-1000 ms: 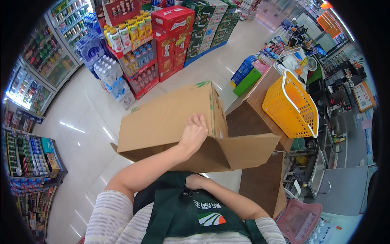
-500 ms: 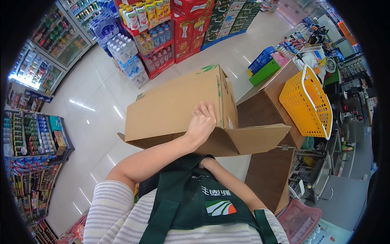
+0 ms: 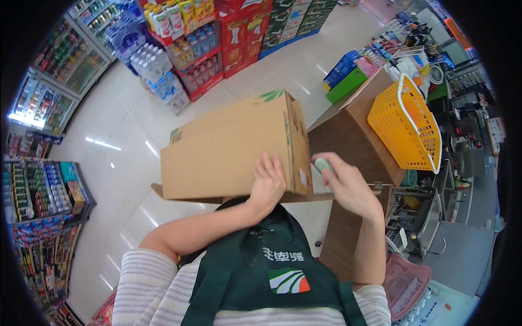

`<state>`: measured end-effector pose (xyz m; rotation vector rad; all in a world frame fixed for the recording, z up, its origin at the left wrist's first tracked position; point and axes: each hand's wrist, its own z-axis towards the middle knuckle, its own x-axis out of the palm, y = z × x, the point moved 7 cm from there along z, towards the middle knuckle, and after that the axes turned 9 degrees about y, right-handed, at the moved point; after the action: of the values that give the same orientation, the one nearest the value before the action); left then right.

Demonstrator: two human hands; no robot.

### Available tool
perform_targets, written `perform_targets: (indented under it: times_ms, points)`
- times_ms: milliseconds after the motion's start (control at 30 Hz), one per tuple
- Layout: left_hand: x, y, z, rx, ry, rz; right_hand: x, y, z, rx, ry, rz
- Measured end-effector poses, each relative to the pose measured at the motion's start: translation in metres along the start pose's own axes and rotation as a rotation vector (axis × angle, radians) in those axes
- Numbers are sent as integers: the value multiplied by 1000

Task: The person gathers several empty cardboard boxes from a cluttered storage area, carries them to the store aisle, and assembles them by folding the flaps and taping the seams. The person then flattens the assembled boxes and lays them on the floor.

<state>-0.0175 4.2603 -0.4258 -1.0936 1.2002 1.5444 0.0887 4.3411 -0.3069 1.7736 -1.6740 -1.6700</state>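
Observation:
A large brown cardboard box (image 3: pixel 223 149) with green leaf prints stands tilted in front of my body. My left hand (image 3: pixel 268 182) lies on its near right part, fingers stretched out against the cardboard. Beside the box's right end, my right hand (image 3: pixel 350 187) is closed around a small pale green rounded thing (image 3: pixel 322 164), whose kind I cannot make out; the fingers cover most of it. A thin edge of cardboard flap shows low at the box's right corner, below that hand. The underside of the box is hidden.
To the right is a brown wooden counter (image 3: pixel 348 144) with a yellow basket (image 3: pixel 405 127) on it. A pink plastic bin (image 3: pixel 405 282) stands at the lower right. Packs of bottled drinks (image 3: pixel 157 73) and red cartons (image 3: pixel 242 41) are stacked ahead; shelves (image 3: pixel 43 190) line the left.
My right hand has come into view at the box's right end with the pale green thing. The flap that stuck out there no longer does. My left hand has slid slightly nearer.

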Motion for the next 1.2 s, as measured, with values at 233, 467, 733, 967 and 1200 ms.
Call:
perform_targets:
  times_ms: [233, 467, 733, 967, 1200]
  points:
    - [-20, -38, -34, 157, 18, 116, -55, -71, 86, 256, -187, -15]
    - [-26, -47, -42, 283, -50, 147, -75, -106, 131, 387, -352, 48]
    - [-28, -53, -44, 334, -98, 115, -95, -123, 130, 511, -526, -162]
    - [-28, -54, -43, 326, -94, 130, -86, -133, 123, 513, -438, -20]
    - [-27, -52, -43, 312, -91, 113, -82, -123, 128, 460, -467, -93]
